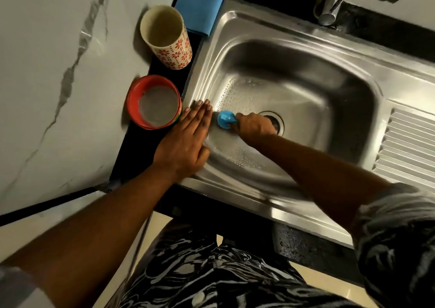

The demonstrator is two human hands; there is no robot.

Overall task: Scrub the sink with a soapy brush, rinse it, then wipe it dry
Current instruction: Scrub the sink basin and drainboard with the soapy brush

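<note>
Scrubbing appears underway: right hand (255, 125) grips blue brush (226, 119) at nine o'clock in sink (247, 199); left hand (183, 140) flat on rim. Rinse, wipe outstanding.

The right sleeve (397, 232) is bunched in thick folds near the elbow. Its upper edge looks mostly grey-white, and the cloth below is black with thin pale swirls, like marbling. The left sleeve (14, 286) shows only as a blurred grey patch in the bottom corner. Below the sleeves the left forearm (106, 225) and right forearm (317, 166) are bare, as are the left grip (186, 140) and right grip (255, 125). The trousers (211, 274) carry a similar black-and-white swirl print; their length cannot be told.
</note>
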